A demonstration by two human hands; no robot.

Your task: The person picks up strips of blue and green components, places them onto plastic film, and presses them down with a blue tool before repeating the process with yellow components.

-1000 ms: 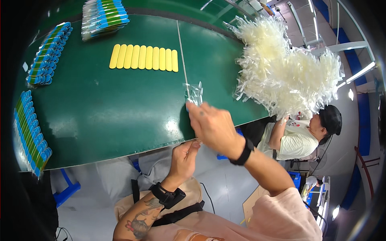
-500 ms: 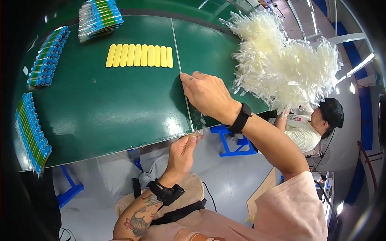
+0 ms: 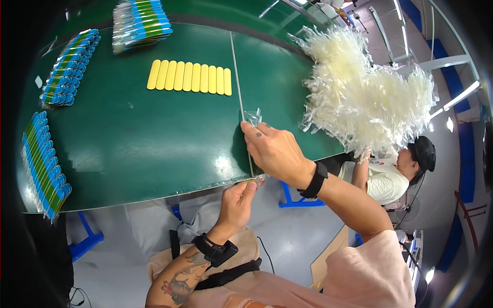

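Observation:
My left hand [image 3: 238,204] is closed at the table's near edge. Its thumb and forefinger pinch a small piece of clear plastic film [image 3: 260,179]. My right hand [image 3: 275,151] lies low over the table with fingers drawn together. Crumpled clear film [image 3: 252,116] sticks out past its fingertips; how much is in the grip is hidden. A narrow pale strip [image 3: 235,66] crosses the green tabletop [image 3: 138,136] from far edge to near edge, passing under my right fingertips. Left of it, several yellow round-ended flat sticks [image 3: 189,77] lie side by side in a row.
Fanned stacks of blue-and-green round-ended packs stand at the far left [image 3: 149,23], left [image 3: 72,66] and near left [image 3: 46,164]. A large heap of clear plastic sleeves [image 3: 364,92] covers the right end. Beyond it sits a person in a black cap [image 3: 395,169]. A blue stool [image 3: 300,197] stands below.
My right hand has moved nearer along the pale strip, and the clear film beyond its fingertips has come into sight. My left hand stays at the near edge. The view has shifted slightly.

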